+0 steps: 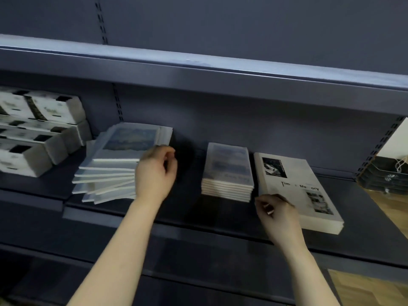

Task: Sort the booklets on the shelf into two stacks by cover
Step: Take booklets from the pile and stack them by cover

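Observation:
A fanned, untidy pile of booklets (110, 168) with a blue picture cover lies at the left of the dark shelf (220, 217). My left hand (155, 171) rests against the pile's right edge, fingers curled, gripping nothing that I can see. A neat stack of blue-cover booklets (227, 173) stands in the middle. To its right lies a low stack of white booklets (295, 186) with a black photo and dark lettering. My right hand (277, 214) touches the near left corner of that white stack, fingers bent; I cannot see whether it pinches a cover.
White boxes (37, 133) are piled at the far left of the shelf. A black tray-like stack (384, 175) sits past the shelf's right end, above a wooden floor (388, 208). Another shelf board (198, 69) hangs close above.

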Tool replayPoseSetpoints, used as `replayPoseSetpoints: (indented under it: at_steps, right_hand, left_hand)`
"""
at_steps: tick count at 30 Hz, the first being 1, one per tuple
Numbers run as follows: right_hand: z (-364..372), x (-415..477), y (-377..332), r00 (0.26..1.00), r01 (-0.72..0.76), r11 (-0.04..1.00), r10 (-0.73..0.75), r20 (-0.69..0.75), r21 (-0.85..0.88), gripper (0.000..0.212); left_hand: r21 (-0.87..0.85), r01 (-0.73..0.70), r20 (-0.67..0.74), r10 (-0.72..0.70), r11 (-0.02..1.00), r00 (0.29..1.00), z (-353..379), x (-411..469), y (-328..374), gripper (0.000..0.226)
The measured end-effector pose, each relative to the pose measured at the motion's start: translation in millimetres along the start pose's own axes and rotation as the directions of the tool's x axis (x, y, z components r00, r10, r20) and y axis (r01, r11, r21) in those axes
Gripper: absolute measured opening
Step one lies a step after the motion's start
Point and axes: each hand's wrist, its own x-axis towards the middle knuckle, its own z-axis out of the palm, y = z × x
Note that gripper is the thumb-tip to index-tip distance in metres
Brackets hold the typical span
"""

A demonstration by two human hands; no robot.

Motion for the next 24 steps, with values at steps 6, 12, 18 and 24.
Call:
replayPoseSetpoints:
  at_steps: [6, 12, 18, 24]
  right_hand:
    - [38.3, -3.1, -36.0, 0.992, 0.019, 1.000, -0.021, 0.122, 0.013, 0.012]
    - [61.9, -7.7, -52.8, 0.981, 0.016, 0.999, -0.008, 0.196, -0.036, 0.011]
    - [62.3, -13.4, -52.0, 0.974, -0.007, 0.997, 0.023, 0.224, -0.073, 0.015]
    - [56.9, -14.7, -54.3, 0.972, -0.061, 0.998, 0.064, 0.227, -0.020, 0.015]
  left_hand:
    - [0.392, 0.313, -0.068, -0.312, 0.865, 0.948, -57.3, 42.5, -65.1, 0.026]
    - [0.531, 0.396, 0.102, -0.520, 0.750, 0.848, -58.2, 55.0, -100.4, 0.061]
    - [0.480, 0.421, 0.151, -0.546, 0.769, 0.824, -55.7, 64.3, -110.5, 0.062]
    - [0.302, 0.523, 0.272, -0.598, 0.797, 0.754, -62.5, 75.5, -100.6, 0.047]
